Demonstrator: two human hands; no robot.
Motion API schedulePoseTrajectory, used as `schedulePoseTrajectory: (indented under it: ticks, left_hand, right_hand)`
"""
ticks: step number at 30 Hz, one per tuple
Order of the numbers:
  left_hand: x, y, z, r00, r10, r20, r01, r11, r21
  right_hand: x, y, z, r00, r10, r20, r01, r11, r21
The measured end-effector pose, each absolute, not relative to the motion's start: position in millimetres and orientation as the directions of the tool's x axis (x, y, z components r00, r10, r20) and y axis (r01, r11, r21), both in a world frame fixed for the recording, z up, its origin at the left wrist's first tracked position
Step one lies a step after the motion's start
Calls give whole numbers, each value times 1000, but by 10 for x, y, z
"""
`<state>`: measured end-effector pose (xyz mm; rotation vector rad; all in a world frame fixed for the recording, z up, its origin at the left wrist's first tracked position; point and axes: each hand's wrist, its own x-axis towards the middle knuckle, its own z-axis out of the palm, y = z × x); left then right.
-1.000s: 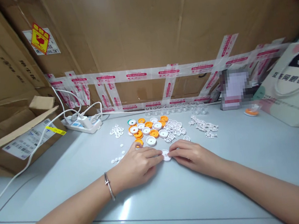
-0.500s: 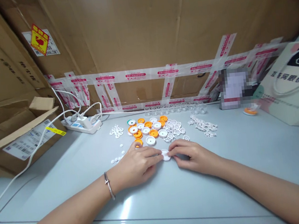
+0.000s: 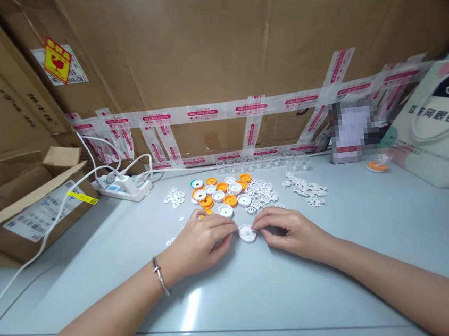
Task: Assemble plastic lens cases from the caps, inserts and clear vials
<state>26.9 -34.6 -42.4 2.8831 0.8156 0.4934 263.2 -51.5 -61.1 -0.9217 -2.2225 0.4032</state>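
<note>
Both hands rest on the grey table [image 3: 339, 263], fingertips meeting at a small white cap [image 3: 247, 233] lying flat near the middle. Left hand [image 3: 198, 243]: fingers drawn together, tips touching the cap's left edge. Right hand [image 3: 291, 230]: fingers curled, tips pinching the cap's right edge.

Just beyond, a pile of orange & white caps [image 3: 221, 192], w/ small white plastic bits [image 3: 261, 193] to its right and more bits [image 3: 307, 187] further right. Far left: power strip [image 3: 124, 186] w/ white cords, open cardboard box [image 3: 28, 210]. Far right: paper bag [image 3: 436, 124]. Bracelet [image 3: 160, 276] on left wrist.
</note>
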Motion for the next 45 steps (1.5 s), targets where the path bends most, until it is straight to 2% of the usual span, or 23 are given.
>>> schedulePoseTrajectory:
  ticks: [5, 12, 16, 20, 24, 31, 39, 45]
  left_hand:
    - [192, -221, -406, 667, 635, 389, 603, -767, 219]
    - [38, -2, -349, 448, 780, 436, 750, -594, 291]
    - [70, 39, -396, 530, 750, 397, 678, -655, 334]
    - [143, 33, -475, 610, 741, 280, 673, -671, 310]
    - [168, 37, -483, 644, 719, 262, 656, -695, 296]
    - [27, 42, -334, 581, 776, 245, 736, -630, 249]
    - [0, 65, -418, 636, 750, 180, 708, -660, 250]
    - [51, 81, -420, 594, 765, 249, 714, -644, 273]
  right_hand:
    - [2680, -506, -547, -406, 761, 507, 551, 646, -529]
    - [2846, -438, -425, -210, 856, 472, 699, 469, -539]
    - [2897, -380, -418, -149, 884, 442, 725, 402, -560]
    - [2882, -368, -431, -170, 883, 437, 713, 416, -564]
    - [2854, -394, -421, -192, 883, 429, 708, 427, -562]
    - [2854, -415, -408, -210, 887, 412, 692, 432, -578]
    - [2864, -424, -403, -223, 891, 396, 684, 433, -588]
    - [2855, -429, -401, -231, 886, 403, 687, 442, -577]
